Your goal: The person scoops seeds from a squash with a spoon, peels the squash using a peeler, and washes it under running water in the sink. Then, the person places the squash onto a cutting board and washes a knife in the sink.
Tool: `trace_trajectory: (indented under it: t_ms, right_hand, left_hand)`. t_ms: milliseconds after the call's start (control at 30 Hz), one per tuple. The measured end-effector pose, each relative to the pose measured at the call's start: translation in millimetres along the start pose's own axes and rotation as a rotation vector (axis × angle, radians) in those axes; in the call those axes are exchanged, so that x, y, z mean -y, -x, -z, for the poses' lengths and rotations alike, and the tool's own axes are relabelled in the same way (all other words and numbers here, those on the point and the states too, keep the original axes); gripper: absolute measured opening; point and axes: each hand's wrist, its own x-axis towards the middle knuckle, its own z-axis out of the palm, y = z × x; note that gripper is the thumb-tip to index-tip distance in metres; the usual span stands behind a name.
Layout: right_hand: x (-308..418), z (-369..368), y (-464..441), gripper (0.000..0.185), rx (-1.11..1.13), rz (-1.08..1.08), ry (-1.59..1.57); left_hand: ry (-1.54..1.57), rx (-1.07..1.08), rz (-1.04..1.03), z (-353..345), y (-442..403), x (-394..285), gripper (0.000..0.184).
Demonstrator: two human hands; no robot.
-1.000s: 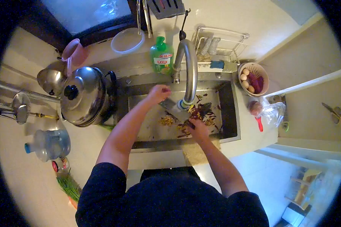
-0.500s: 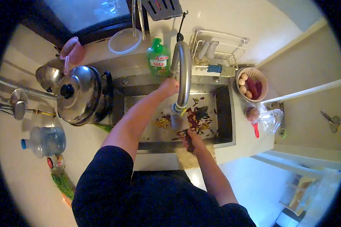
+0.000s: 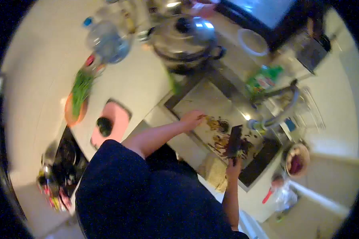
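My right hand [image 3: 233,169] is wrapped round the handle of a cleaver [image 3: 235,139], its broad dark blade held over the sink [image 3: 195,104]. Below the blade, dark red and yellowish food scraps [image 3: 219,140] lie scattered on the sink floor. Over the sink's near left part is my left hand [image 3: 192,120], away from the faucet [image 3: 283,113]. Motion smears its fingers, so their position is unclear. The faucet arches over the sink's far side.
Left of the sink, a pink cutting board [image 3: 117,119] bears a dark green object [image 3: 104,126]. Beyond are green stalks [image 3: 81,88] in an orange bowl [image 3: 75,110], a water jug [image 3: 107,42] and a lidded steel pot [image 3: 183,42]. A basket [image 3: 296,160] with eggs stands right.
The view has swung left, bringing the cutting board into sight. My left hand has left the faucet and come back toward the sink's near side. The cleaver stays in my right hand.
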Motion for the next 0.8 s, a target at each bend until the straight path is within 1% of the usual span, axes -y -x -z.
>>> trace_trajectory:
  t_ms: [33, 100, 133, 167, 233, 267, 300, 367, 400, 433, 500, 567, 600, 667, 700, 767, 800]
  right_hand:
    - [4.4, -12.2, -3.3, 0.027, 0.011, 0.038, -0.007]
    - [104.3, -0.5, 6.6, 0.027, 0.235, -0.331, -0.374]
    - [130.6, -9.5, 6.9, 0.025, 0.197, -0.271, -0.361]
    - [142.7, -20.4, 1.3, 0.023, 0.254, -0.309, -0.556]
    - [174.9, -59.8, 2.1, 0.021, 0.400, -0.402, -0.916]
    - [193.4, -76.9, 6.2, 0.014, 0.471, -0.375, -0.839]
    - [197.4, -85.2, 4.4, 0.013, 0.572, -0.341, -0.774]
    - [219.7, -105.5, -1.9, 0.014, 0.764, -0.268, -0.638]
    - [231.2, -122.9, 3.3, 0.019, 0.666, -0.341, -0.586]
    - [248.5, -138.6, 10.0, 0.019, 0.678, -0.308, -0.510]
    - [274.7, -172.0, 30.9, 0.021, 0.685, -0.253, -0.355]
    - [288.7, -216.8, 53.0, 0.020, 0.641, -0.301, -0.404]
    - [293.5, -236.4, 63.0, 0.020, 0.615, -0.322, -0.426]
    - [309.3, -272.3, 83.1, 0.018, 0.602, -0.238, -0.388]
    - [318.3, -287.4, 90.8, 0.017, 0.594, -0.194, -0.369]
    - [349.6, -302.3, 109.4, 0.018, 0.631, -0.213, -0.346]
    - [360.6, -307.8, 115.2, 0.018, 0.649, -0.220, -0.339]
  left_hand:
    - [0.021, -0.031, 0.099, 23.8, 44.1, 18.4, 0.029]
    - [0.098, -0.224, 0.219, 53.5, 129.1, 72.0, 0.029]
    - [-0.036, -0.263, 0.205, 73.3, 173.7, 92.9, 0.029]
    - [-0.169, -0.290, 0.187, 91.3, 205.7, 107.9, 0.028]
    - [-0.268, -0.664, 0.476, 145.6, 280.8, 85.4, 0.030]
    - [-0.286, -0.765, 0.462, 157.9, 302.4, 89.1, 0.031]
    - [-0.309, -0.860, 0.443, 166.5, 318.3, 92.8, 0.031]
    - [-0.340, -0.904, 0.521, 173.3, 351.6, 121.5, 0.038]
    - [-0.339, -0.929, 0.554, 174.7, 364.9, 134.3, 0.041]
    - [-0.339, -0.950, 0.584, 178.5, 375.9, 146.3, 0.043]
    - [-0.283, -0.956, 0.646, 181.5, 386.7, 177.4, 0.059]
    - [-0.080, -1.009, 0.715, 183.5, 380.8, 208.9, 0.068]
    - [0.009, -1.021, 0.732, 185.7, 373.9, 218.8, 0.067]
    - [0.190, -1.026, 0.766, 201.5, 355.0, 225.2, 0.067]
    - [0.302, -0.928, 0.801, 214.7, 349.4, 220.1, 0.064]
    - [0.512, -0.720, 0.861, 241.9, 345.8, 205.3, 0.057]
    - [0.431, -0.748, 0.816, 235.4, 345.4, 217.8, 0.048]
